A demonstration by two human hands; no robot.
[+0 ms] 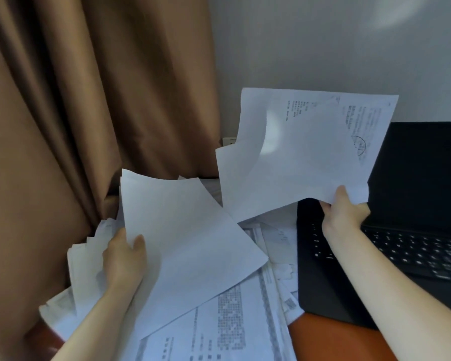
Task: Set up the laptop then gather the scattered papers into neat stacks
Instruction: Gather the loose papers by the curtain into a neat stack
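My left hand (pixel 124 259) grips a bundle of white sheets (pixel 185 235) by its left edge, lifted and tilted over the desk. My right hand (pixel 345 212) pinches a second bunch of printed papers (pixel 305 152) by the lower right corner and holds it up in the air, in front of the wall. More printed papers (pixel 232 319) lie scattered flat on the desk under both bundles. The black laptop (pixel 422 178) stands open at the right, its screen dark, its keyboard (pixel 414 254) partly behind my right forearm.
A brown curtain (pixel 71 113) hangs along the left side and reaches down to the desk. A grey wall (pixel 323 43) stands behind. A bare strip of orange-brown desk top (pixel 331 340) shows in front of the laptop. A small wall socket (pixel 228 141) peeks out beside the curtain.
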